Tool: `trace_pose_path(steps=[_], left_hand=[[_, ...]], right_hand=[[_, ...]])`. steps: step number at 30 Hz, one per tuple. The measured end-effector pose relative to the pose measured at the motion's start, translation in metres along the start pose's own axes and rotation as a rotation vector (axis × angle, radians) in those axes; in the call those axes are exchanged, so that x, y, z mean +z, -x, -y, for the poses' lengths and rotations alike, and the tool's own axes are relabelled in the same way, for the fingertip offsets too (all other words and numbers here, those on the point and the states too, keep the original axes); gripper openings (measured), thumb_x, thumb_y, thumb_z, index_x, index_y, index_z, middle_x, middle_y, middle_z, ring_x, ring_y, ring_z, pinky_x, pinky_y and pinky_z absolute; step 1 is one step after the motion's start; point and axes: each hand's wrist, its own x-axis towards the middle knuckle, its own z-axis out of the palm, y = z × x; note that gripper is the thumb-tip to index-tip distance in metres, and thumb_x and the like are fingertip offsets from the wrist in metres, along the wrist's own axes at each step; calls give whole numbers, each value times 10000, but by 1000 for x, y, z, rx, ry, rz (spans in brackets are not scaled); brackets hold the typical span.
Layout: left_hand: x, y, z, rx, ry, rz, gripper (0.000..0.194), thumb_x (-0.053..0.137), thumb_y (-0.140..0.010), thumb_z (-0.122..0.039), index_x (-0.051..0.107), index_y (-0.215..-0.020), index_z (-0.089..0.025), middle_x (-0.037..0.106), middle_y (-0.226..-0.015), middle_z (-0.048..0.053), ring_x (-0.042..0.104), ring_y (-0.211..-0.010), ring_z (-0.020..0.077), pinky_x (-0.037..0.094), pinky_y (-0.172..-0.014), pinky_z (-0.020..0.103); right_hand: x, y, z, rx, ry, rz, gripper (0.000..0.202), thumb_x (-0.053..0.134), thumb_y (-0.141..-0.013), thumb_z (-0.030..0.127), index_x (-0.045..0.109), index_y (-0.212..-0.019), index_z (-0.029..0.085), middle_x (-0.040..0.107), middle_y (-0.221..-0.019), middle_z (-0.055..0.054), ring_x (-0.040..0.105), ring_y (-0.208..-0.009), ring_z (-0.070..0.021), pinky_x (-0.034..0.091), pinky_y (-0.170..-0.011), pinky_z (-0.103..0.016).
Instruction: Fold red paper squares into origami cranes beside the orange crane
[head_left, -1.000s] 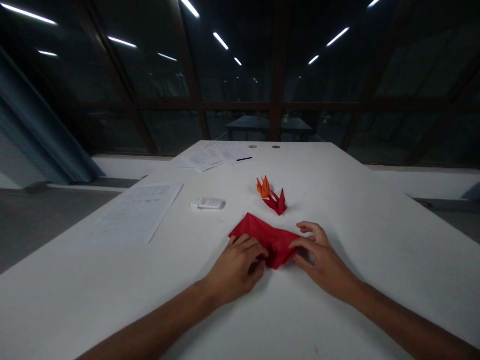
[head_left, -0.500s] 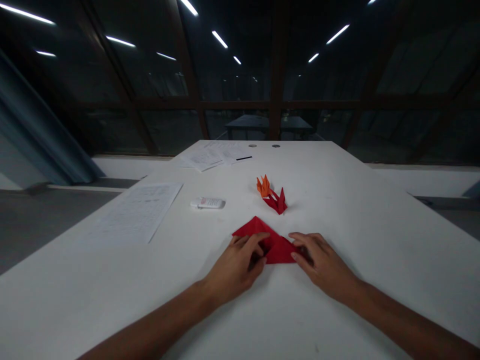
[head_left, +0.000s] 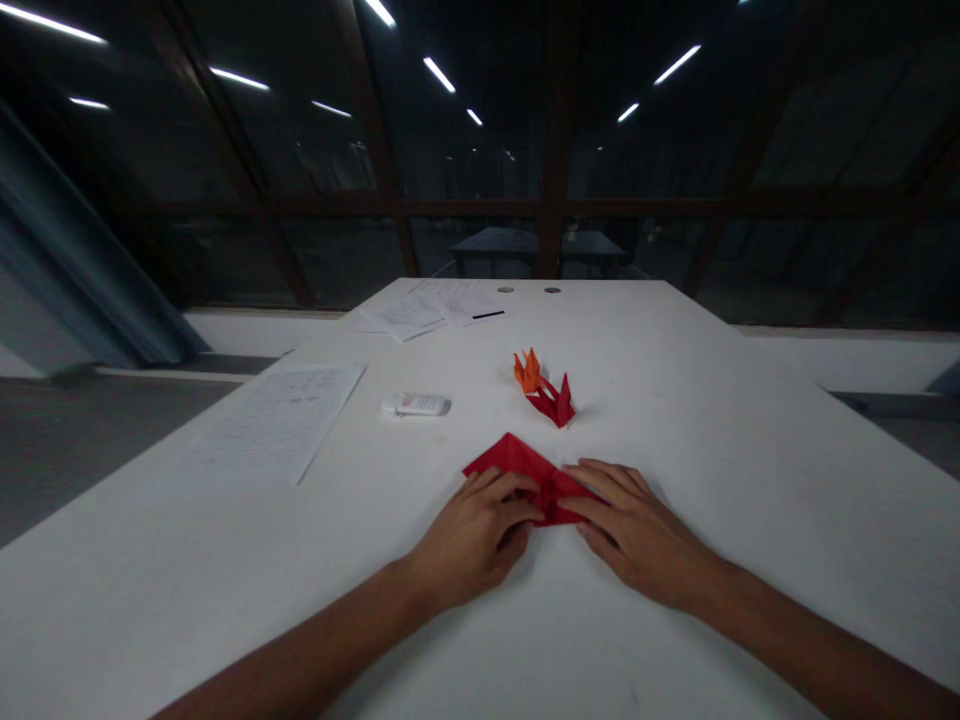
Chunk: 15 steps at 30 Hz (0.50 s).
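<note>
A partly folded sheet of red origami paper lies on the white table in front of me, its pointed corner facing away. My left hand is curled over the paper's left and middle part, fingertips pressing on it with the thumb tucked low at the near edge. On the right side, my right hand rests with fingers stretched out flat across the paper. Parts of the folds are hidden under both hands. Just beyond stand a red folded paper crane and an orange one, close together.
A small white bottle-like item lies left of the cranes. Printed sheets are at the table's left edge, with more papers and a black pen farther back. Two round discs sit near the far edge.
My right hand has shifted left and flattened its fingers onto the paper. The raised flap in the middle now lies lower, and my left fingers have come down on it.
</note>
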Motion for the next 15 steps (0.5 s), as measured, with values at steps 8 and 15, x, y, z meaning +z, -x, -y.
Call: trace_pose_path(steps=[8, 15], left_hand=[[-4, 0, -3, 58, 21, 82, 307, 585, -910, -167, 680, -1183, -270, 686, -1175, 27, 570, -1068, 233, 469, -970, 399], [1, 0, -8, -12, -3, 73, 281, 654, -899, -277, 655, -1179, -260, 700, -1143, 32, 621, -1053, 238, 494, -982, 406]], right_hand=[[1, 0, -2, 66, -14, 76, 405, 572, -954, 206, 613, -1346, 299, 590, -1452, -27, 451, -1399, -287, 400, -1141, -532], [6, 3, -6, 128, -76, -2, 530, 572, -945, 241, 471, -1465, 257, 532, -1492, -88, 451, -1397, -288, 397, -1157, -536]])
